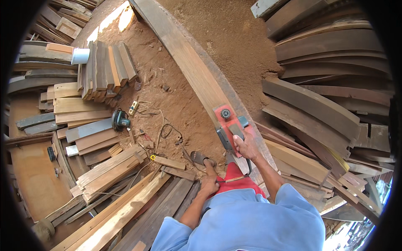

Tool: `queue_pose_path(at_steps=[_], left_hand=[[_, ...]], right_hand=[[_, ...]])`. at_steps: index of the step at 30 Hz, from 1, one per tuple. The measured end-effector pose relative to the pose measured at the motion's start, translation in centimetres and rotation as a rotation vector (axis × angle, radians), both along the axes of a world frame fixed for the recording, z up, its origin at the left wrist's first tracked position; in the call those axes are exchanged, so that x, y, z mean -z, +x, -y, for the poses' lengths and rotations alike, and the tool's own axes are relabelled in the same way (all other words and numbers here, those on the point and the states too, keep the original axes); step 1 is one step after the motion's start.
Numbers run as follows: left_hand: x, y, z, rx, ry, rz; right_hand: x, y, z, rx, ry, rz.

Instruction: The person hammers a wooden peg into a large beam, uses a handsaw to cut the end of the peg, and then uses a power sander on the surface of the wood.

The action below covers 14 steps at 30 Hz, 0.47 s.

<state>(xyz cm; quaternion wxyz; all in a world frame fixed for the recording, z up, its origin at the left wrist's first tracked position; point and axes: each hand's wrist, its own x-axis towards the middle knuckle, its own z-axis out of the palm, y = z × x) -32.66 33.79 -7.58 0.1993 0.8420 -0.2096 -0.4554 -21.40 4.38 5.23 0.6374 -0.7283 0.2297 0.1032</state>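
Observation:
My right hand (247,146) is wrapped round the rear handle of a red and dark electric hand planer (229,121). The planer sits flat on a long wooden plank (194,81), which stretches away toward the upper left on a longer support. From the planer's back end a dark power cord (251,167) bends across my red shorts toward my left hand (208,184). That hand is closed beside my thigh, seemingly round the cord, though its fingers are partly hidden.
Curved boards (331,46) are stacked on the right, and more timber (94,106) lies on the left. A green power tool (120,120) rests by the left stack, near a power strip (133,107) and tangled cords. Sawdust (230,37) covers the ground.

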Motion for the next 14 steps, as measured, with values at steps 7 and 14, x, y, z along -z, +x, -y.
queue_pose_path(at_steps=[7,14], left_hand=[[-1.5,1.8,-1.2,-0.416,0.072,0.116],[-0.4,3.4,0.9,-0.447,0.065,-0.009]], right_hand=[[-1.6,11.6,1.0,-0.059,0.031,0.031],[0.2,10.4,1.7,-0.087,0.044,0.057]])
